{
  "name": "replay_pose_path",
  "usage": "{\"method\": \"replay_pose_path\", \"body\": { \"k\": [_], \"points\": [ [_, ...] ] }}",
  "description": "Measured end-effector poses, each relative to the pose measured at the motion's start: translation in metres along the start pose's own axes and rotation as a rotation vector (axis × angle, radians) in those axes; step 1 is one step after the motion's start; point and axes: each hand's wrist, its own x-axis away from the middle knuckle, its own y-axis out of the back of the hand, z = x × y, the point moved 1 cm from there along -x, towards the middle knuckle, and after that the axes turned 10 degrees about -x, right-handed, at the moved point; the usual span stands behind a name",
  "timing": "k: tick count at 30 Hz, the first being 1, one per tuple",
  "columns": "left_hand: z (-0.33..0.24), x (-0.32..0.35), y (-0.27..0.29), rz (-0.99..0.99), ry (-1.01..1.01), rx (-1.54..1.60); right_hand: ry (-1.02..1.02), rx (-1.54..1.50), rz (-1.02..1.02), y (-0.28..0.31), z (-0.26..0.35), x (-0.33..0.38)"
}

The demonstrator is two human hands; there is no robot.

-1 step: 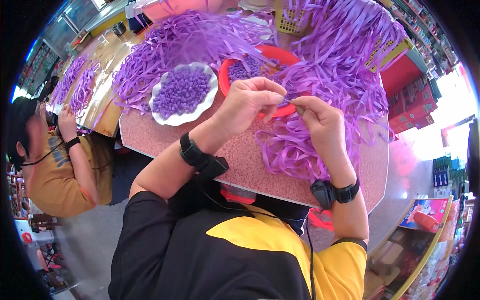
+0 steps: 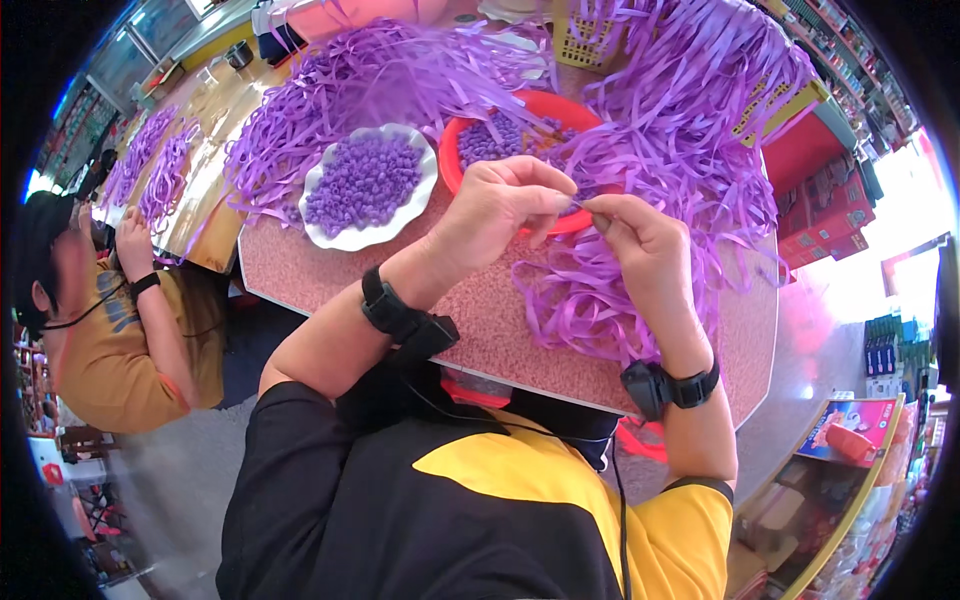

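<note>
My left hand (image 2: 508, 203) and my right hand (image 2: 646, 240) meet above the near rim of a red basin (image 2: 447, 158), both closed in a pinch with fingertips almost touching. A small purple bit shows between the tips; whether it is a bead or a ribbon end I cannot tell. Purple beads (image 2: 487, 140) lie in the basin, partly hidden by my left hand and by ribbons. To the left, a white scalloped dish (image 2: 355, 239) holds a heap of purple beads (image 2: 365, 185). Loose purple ribbons (image 2: 585, 305) lie beside and below my right hand.
Purple ribbons (image 2: 690, 90) drape over a yellow basket (image 2: 585, 45) and the far right of the pink speckled table (image 2: 480, 320). Another ribbon pile (image 2: 320, 100) lies at the far left. A person (image 2: 130, 350) in a mustard shirt sits left, by a wooden table (image 2: 215, 215).
</note>
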Motion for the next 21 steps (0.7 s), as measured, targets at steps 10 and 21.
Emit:
{"method": "replay_pose_path", "body": {
  "k": [10, 21],
  "points": [
    [-0.014, 0.021, -0.005, -0.018, 0.053, -0.199, -0.163, -0.302, -0.143, -0.012, 0.000, 0.005],
    [-0.039, 0.105, 0.143, -0.513, -0.385, -1.464, -0.098, -0.082, -0.002, -0.010, 0.001, 0.005]
  ]
}}
